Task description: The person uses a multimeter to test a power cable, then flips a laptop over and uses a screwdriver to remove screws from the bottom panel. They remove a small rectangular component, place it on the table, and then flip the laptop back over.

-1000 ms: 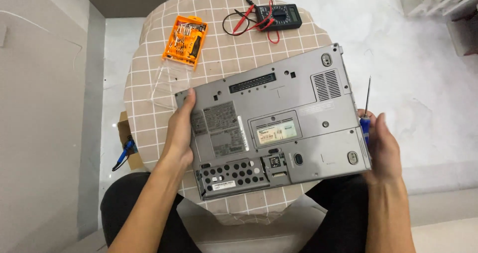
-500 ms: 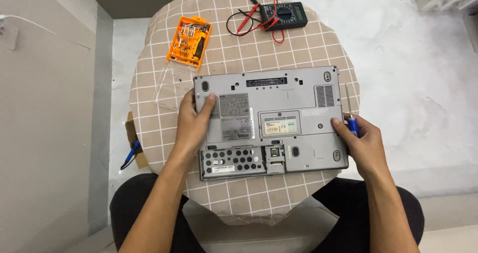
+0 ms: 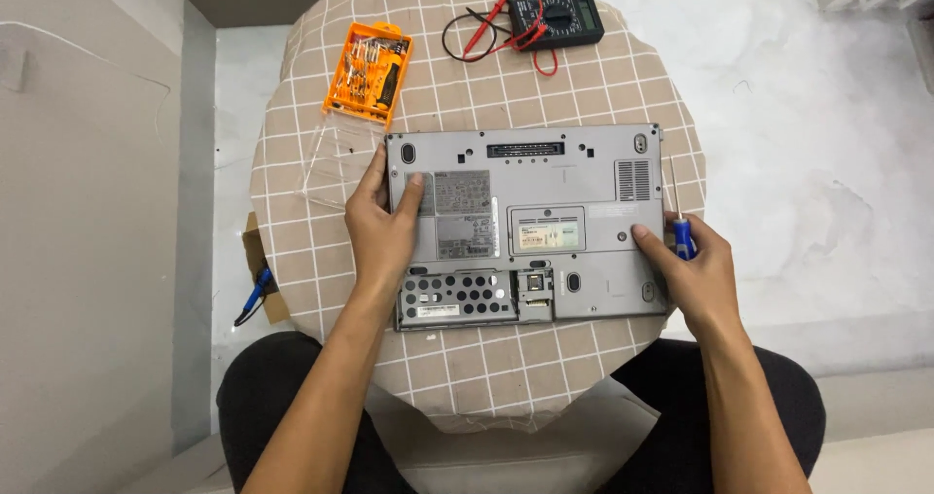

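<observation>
Laptop [image 3: 530,227] now flat & square on table, both hands [image 3: 381,229] steadying.

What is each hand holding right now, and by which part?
The right hand holds a screwdriver by its blue handle, fingertips also resting on the upturned laptop. The left hand grips nothing; it lies flat on the laptop's left edge.

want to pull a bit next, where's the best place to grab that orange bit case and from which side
Take the orange bit case across its two long edges, coming straight down from above. It lies flat and open-faced on the checked tablecloth at a slight tilt, with bare cloth along both long sides. Its clear lid lies off, just below it. The left hand, resting on the laptop, is probably the handier one.
</observation>
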